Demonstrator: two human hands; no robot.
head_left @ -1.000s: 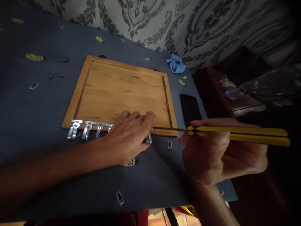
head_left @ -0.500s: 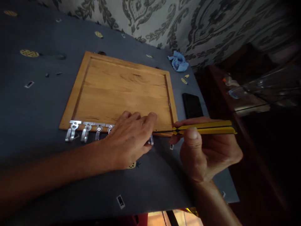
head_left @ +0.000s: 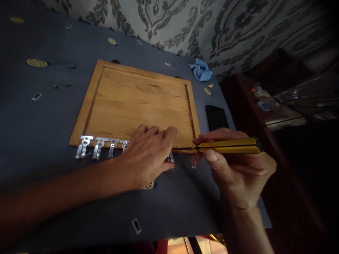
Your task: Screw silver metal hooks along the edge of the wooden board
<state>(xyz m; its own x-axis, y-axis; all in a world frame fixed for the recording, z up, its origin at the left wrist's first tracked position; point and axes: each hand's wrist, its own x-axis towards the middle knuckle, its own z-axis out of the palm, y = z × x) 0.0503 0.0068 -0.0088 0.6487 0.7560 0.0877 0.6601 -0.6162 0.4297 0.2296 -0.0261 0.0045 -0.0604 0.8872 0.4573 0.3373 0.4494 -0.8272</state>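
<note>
A framed wooden board lies flat on the grey patterned cloth. Several silver metal hooks line its near edge, fixed with cross-head screws. My left hand is curled over this edge, covering part of the row, its thumb and index finger around a metal hook that is mostly hidden. In my right hand is a yellow-and-black screwdriver, gripped between thumb and fingers. Its thin shaft points left along the near edge, and the tip disappears by my left index finger.
Behind the board's right corner sits a crumpled blue cloth. A black phone-like object lies right of the board. Two small dark pieces, perhaps screws, are on the left. A patterned wall covering borders the far side.
My right hand has turned and its thumb has slid back under the screwdriver handle, which is rotated slightly. My left hand stays on the same spot at the board's edge.
</note>
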